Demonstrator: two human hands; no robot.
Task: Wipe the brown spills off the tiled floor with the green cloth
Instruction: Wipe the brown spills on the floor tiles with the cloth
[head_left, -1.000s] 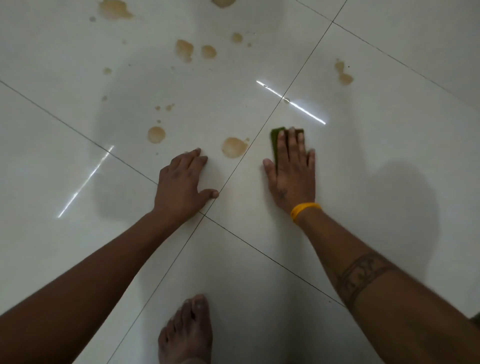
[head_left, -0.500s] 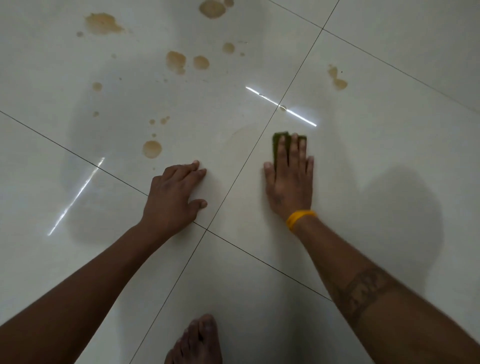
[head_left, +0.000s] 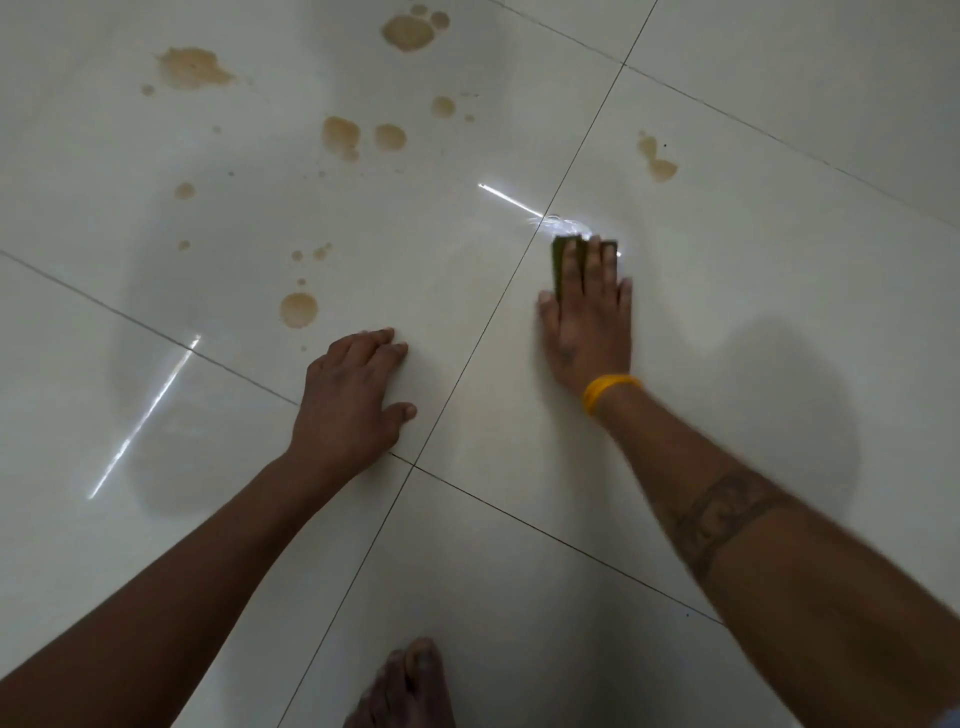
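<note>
Closest to us is our bare foot (head_left: 408, 688), toes poking in at the bottom edge of the glossy white tiled floor (head_left: 519, 597). Just past it is the spot where four tiles' grout lines cross (head_left: 413, 466), and we'll place everything off that. Our left hand (head_left: 349, 402) is planted right beside the cross, on its left, fingers relaxed and spread, holding nothing. Farther out, right of the cross, our right hand (head_left: 589, 317) with the yellow wristband (head_left: 608, 391) lies flat, fingers straight, pressing the green cloth (head_left: 562, 260) down on the tile. Only the cloth's far-left part peeks out from under the fingers. Beyond the cross, up and left, sit the brown spills (head_left: 298, 310), with more farther off and a small one beyond the cloth.
</note>
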